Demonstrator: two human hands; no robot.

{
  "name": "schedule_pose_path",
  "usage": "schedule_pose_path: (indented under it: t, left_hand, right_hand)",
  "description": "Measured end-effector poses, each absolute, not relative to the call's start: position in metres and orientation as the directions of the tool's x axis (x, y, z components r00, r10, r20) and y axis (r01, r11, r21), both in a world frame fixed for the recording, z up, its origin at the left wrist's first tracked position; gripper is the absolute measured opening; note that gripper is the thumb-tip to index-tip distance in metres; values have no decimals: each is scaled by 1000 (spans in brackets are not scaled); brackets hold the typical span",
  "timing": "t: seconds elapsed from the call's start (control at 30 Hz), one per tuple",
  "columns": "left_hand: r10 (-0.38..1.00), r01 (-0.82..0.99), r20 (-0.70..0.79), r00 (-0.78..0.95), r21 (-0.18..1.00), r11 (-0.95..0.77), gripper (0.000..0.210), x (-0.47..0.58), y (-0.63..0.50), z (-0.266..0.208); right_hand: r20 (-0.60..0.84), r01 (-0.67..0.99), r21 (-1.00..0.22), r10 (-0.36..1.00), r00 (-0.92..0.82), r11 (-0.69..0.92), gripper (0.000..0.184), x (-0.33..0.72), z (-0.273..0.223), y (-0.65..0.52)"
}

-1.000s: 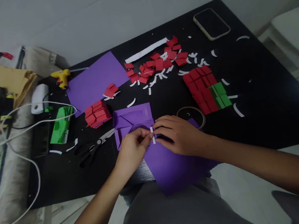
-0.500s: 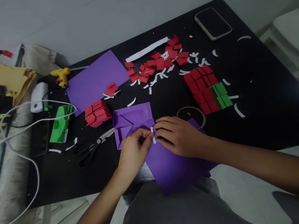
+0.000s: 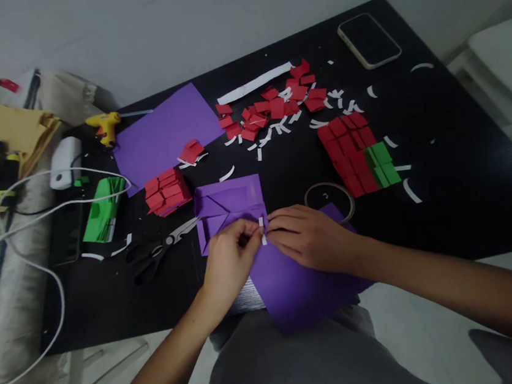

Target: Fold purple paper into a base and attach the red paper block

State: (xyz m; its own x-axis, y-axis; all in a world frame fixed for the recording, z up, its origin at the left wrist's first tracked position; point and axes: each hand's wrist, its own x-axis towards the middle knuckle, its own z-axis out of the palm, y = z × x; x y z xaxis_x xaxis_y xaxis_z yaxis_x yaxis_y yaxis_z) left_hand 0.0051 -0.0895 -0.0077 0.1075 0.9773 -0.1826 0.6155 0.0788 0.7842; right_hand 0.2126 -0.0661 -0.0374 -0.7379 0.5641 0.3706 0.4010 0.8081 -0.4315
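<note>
White strip was pinched in L hand; R hand close by, grip unclear. Purple tray looked mostly folded; purple sheet lay unfolded.

No lettering, label, brand or number can be read anywhere in the head view. The long, narrow white paper strip near the back edge of the black rectangular table bears a faint reddish mark, perhaps a pen stroke, too thin and blurred to make out as any sign. Nothing legible shows on the yellow plastic glue gun, the white oblong plastic box or the pale-rimmed, dark-screened phone.
</note>
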Motion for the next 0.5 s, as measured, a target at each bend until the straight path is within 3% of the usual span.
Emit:
schedule_pose_path:
  t: [0.5]
  left_hand:
    - [987, 665, -71, 143, 746, -43, 7, 5, -91, -11]
  right_hand:
    - [336, 383, -265, 457, -824, 885, 26, 214, -31, -72]
